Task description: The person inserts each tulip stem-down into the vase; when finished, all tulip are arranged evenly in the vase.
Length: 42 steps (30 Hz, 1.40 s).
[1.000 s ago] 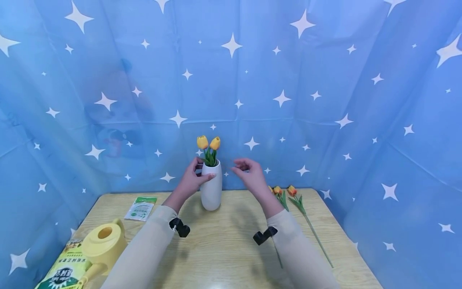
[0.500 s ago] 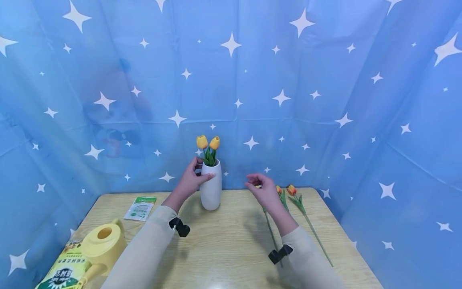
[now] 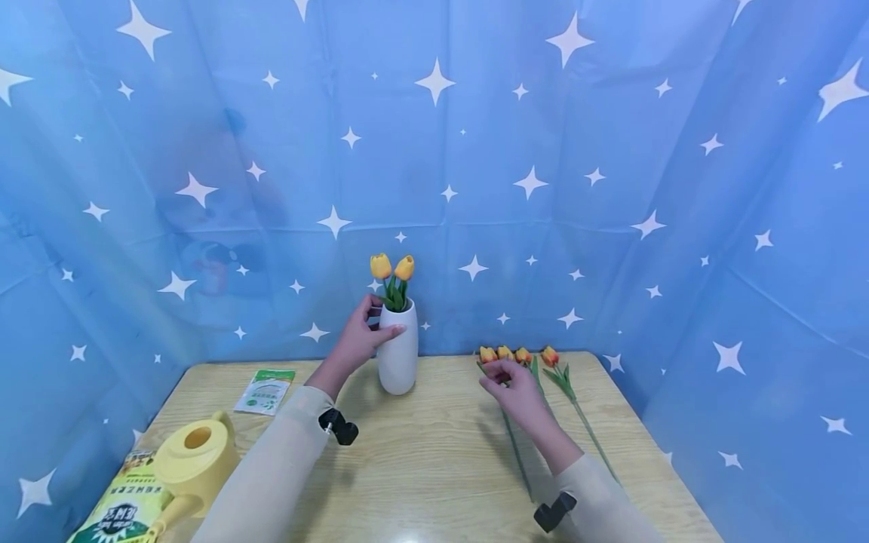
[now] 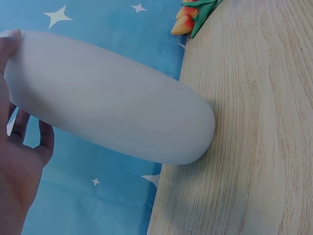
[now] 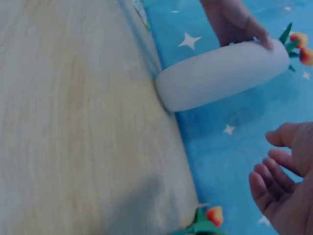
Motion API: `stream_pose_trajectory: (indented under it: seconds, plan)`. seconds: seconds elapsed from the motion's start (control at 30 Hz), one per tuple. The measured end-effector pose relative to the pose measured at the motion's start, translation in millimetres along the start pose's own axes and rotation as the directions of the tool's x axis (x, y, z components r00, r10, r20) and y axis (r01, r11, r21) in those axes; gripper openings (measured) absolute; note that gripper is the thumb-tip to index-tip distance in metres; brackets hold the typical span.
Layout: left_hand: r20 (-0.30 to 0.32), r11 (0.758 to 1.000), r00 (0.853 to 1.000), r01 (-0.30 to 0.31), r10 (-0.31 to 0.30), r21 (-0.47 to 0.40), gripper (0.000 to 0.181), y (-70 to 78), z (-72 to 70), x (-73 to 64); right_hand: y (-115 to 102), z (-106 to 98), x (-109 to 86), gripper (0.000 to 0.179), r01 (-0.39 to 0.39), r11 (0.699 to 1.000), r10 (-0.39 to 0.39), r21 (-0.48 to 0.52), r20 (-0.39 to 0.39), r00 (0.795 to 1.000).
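Gripping white vase (image 3: 398,358) near the rim with left grip (image 3: 358,339), thumb across the front, other fingers round the left and back; probably held that high to steady a tall, narrow body. Standing upright, base on surface (image 3: 421,467) close to its far edge. Showing two yellow tulips (image 3: 381,266) in the mouth, leaves and heads just above the rim, likely propped by the narrow opening. Hovering at right with right grip (image 3: 516,392), above the stems of loose tulips (image 3: 550,356), just below the flower heads; fingers loosely bent, thumb apart, nothing held per right wrist view. Cannot tell about contact with the nearest stem from head view. Laid with heads at the far edge and stems running nearward, one apart from the other three, presumably to keep each stem within reach. Parked at left: watering can (image 3: 197,464), printed bag (image 3: 125,505) beside it, small sachet (image 3: 265,392) farther back, seemingly kept clear of the vase
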State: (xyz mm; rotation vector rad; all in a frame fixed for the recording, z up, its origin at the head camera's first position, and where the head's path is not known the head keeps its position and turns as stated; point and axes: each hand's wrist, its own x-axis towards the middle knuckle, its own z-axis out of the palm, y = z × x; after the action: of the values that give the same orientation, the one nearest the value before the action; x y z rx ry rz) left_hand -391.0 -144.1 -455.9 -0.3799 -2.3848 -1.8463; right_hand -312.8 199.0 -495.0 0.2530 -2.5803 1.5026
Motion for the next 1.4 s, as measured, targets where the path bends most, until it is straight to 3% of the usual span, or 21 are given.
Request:
stream_pose_trajectory:
  seconds: [0.3,0.57,0.77,0.97,1.4]
  plan:
    - [-0.001,1.0,1.0,-0.002,0.002,0.0,0.056,-0.3,2.5,0.3,27.4,-7.1,-13.9,0.025,0.005,0.999,-0.007,-0.046,-0.039,0.999]
    - [0.002,1.0,1.0,-0.001,0.001,-0.011,0.057,-1.1,3.6,-0.8,45.3,-9.8,-24.3,0.033,-0.061,0.994,0.058,-0.086,-0.043,0.997]
    - [-0.003,1.0,1.0,-0.001,0.001,-0.016,0.057,-0.9,1.3,-1.3,48.0,-7.2,-28.6,0.039,-0.056,0.986,0.056,-0.159,-0.008,0.998]
    - [-0.001,1.0,1.0,0.017,-0.017,-0.005,0.06,-0.4,-0.3,-0.8,48.3,-3.8,-31.5,0.043,-0.035,0.957,0.04,-0.289,0.011,0.999]
    - [0.004,1.0,1.0,0.008,-0.008,-0.024,0.06,-2.5,1.1,0.8,63.3,7.9,-26.6,0.047,-0.061,0.936,0.07,-0.348,0.013,0.997]
